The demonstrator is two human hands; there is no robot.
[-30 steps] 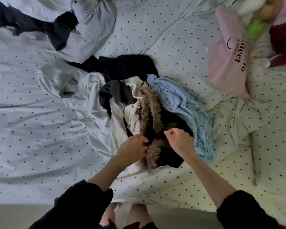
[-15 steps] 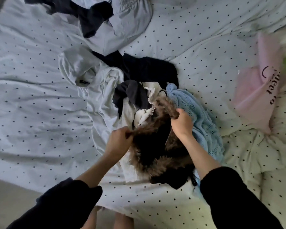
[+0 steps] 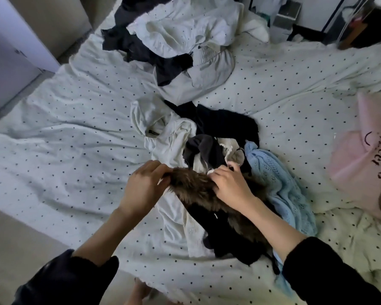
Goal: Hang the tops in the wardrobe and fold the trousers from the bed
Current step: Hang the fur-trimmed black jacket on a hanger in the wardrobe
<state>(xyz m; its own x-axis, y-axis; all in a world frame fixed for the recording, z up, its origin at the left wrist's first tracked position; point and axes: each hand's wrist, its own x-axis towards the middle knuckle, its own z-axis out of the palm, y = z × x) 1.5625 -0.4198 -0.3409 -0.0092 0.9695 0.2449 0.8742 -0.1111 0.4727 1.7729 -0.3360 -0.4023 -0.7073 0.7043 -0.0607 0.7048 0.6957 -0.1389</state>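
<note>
My left hand and right hand both pinch the fur-trimmed top, spreading it to find its shape. It sits on the clothes pile, easiest to lift first.

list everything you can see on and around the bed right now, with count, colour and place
bed cover: 1, white with dark dots, under everything
fur-trimmed dark garment: 1, brown fur on black, near pile, gripped by both hands
light blue knit top: 1, right of the near pile
white garments: count unclear, left part of the near pile
black garment: 1, far side of the near pile
far heap of clothes: white, grey and dark navy, count unclear, top centre
pink item with dark lettering: 1, right edge
white cabinet: 1, top left beside the bed
left hand: grips the fur end
right hand: grips the fur further along
dark sleeves: 2, bottom corners
</note>
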